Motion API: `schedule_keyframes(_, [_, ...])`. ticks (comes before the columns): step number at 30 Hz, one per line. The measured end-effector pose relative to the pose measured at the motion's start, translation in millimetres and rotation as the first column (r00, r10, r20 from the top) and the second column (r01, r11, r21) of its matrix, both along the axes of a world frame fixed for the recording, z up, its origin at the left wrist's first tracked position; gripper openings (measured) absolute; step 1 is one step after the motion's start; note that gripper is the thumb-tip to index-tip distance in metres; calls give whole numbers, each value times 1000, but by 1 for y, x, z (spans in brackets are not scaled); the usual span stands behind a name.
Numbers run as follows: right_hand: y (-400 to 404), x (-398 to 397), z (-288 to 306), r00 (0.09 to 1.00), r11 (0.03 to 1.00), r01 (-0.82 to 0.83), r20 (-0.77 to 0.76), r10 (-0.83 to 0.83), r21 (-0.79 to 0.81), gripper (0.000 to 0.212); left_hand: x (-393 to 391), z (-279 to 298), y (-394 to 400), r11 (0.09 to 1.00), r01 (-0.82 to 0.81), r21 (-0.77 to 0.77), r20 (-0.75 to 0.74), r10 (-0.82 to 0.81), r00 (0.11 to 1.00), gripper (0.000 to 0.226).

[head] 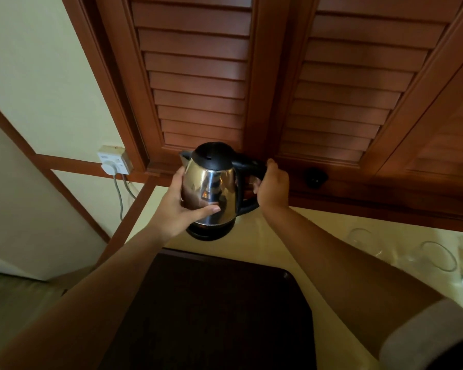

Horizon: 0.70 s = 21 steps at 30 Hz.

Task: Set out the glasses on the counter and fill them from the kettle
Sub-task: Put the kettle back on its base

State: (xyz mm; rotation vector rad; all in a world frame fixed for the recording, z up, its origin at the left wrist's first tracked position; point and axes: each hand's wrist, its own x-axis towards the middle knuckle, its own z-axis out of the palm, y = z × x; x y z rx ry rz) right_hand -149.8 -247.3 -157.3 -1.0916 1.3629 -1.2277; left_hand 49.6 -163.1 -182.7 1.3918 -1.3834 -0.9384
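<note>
Glasses [439, 256] stand on the desk [265, 236] at right (apparently unfilled). Right hand [273, 186] holds the kettle [211, 188] handle; left hand [183, 206] cups its body, raised above the desk. Pouring remains.

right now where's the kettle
In the head view the kettle is centre frame, held between the left hand and right hand, above the counter below the louvred doors.
</note>
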Motion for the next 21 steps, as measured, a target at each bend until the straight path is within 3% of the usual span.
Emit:
schedule_keyframes(2, [3,0,-9,987,998,42,151,-47,37,45,-2,-5,2,1000,8,-3,4,-8,1000,109])
schedule_keyframes(7, [2,-7,-1,990,997,34,135,-43,66,43,-15,-15,16,995,-78,-56,5,78,997,126])
schedule_keyframes(13, [13,13,11,995,997,-66,79,68,-28,50,-2,-14,18,996,-78,-33,17,79,997,114])
schedule_keyframes(16, [10,20,15,998,995,-47,43,51,-91,44,-1,-8,12,996,-92,-16,-27,92,995,106])
schedule_keyframes(19, [8,23,22,998,982,-52,30,58,-181,56,1,-6,6,995,-95,-40,-46,93,995,103])
schedule_keyframes(21, [2,21,20,998,989,-27,54,35,-149,57,0,-4,4,995,-88,-39,-46,87,995,104])
